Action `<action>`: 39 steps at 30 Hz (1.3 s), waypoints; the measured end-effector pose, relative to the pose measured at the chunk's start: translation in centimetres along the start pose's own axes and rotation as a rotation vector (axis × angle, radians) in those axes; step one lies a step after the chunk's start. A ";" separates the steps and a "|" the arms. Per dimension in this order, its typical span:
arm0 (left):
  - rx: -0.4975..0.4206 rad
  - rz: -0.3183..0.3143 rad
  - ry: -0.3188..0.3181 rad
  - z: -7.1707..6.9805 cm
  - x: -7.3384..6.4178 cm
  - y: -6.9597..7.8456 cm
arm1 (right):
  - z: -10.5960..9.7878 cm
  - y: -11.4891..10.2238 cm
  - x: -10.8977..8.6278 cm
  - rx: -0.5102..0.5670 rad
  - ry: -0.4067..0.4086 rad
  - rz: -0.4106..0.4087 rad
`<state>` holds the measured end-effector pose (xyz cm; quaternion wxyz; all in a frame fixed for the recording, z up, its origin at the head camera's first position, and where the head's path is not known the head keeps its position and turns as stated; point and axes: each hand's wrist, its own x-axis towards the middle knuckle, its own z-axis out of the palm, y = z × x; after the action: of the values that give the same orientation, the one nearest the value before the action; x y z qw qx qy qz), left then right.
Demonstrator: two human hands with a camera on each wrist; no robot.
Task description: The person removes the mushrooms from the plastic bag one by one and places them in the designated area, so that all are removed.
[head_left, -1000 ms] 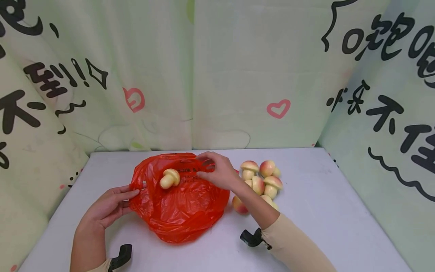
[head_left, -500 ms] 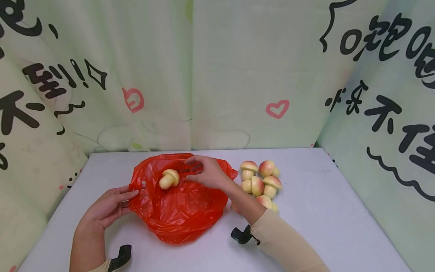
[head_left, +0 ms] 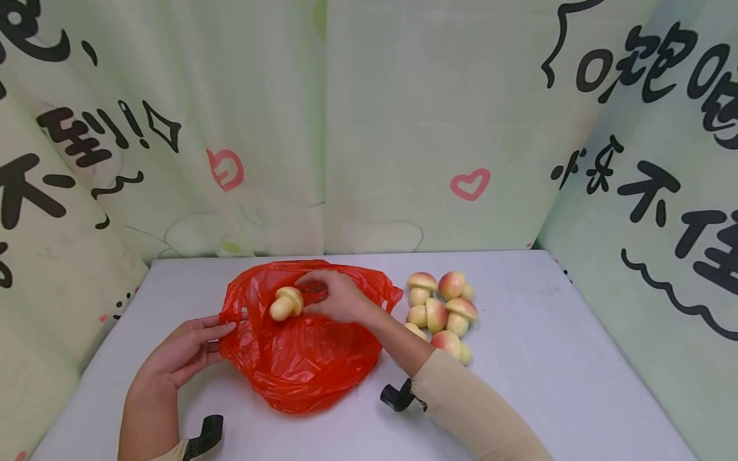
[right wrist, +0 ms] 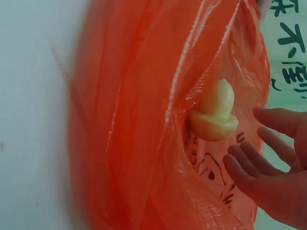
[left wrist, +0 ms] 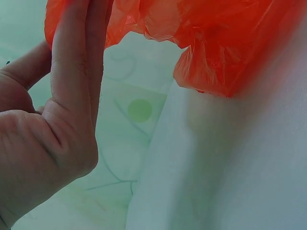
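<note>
A red plastic bag (head_left: 300, 378) lies on the table with its mouth spread. On it sits a pale yellow toy mushroom (head_left: 286, 303), its stem pointing toward the lower left. My left hand (head_left: 187, 346) pinches the bag's left edge between thumb and fingers; in the left wrist view the red film (left wrist: 211, 57) hangs from those fingers. Over the bag, just right of the mushroom, my right hand (head_left: 337, 298) reaches with its fingers spread. The right wrist view shows a gap between that hand (right wrist: 276, 177) and the mushroom (right wrist: 216, 115).
Several more toy mushrooms with reddish caps, such as one mushroom (head_left: 461, 314), lie in a cluster right of the bag. A white table (head_left: 548, 384) carries everything. Printed curtains (head_left: 398, 128) enclose its back and sides.
My right hand has moved left across the bag, closer to the mushroom on it. My left hand still holds the bag's edge in the same place.
</note>
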<state>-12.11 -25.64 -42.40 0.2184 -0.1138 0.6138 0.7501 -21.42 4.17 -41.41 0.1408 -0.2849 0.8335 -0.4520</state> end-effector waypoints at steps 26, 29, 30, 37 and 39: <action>0.004 -0.004 0.016 0.0 0.1 -0.1 | 2.6 0.2 2.5 -0.195 -0.036 -0.019; 0.006 -0.003 0.018 0.0 0.1 -0.1 | 2.8 0.1 2.8 -0.194 -0.044 -0.010; 0.007 -0.003 0.019 0.0 0.1 -0.1 | 2.9 0.1 2.8 -0.196 -0.047 -0.004; 0.005 -0.003 0.029 0.0 0.1 -0.1 | 3.2 0.0 3.1 -0.208 -0.057 0.013; 0.004 -0.003 0.030 0.0 0.1 -0.1 | 3.2 0.0 3.1 -0.210 -0.056 0.015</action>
<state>-12.13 -25.61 -42.49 0.2105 -0.1257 0.6182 0.7468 -22.33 0.12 -43.15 0.1371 -0.3043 0.8740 -0.3531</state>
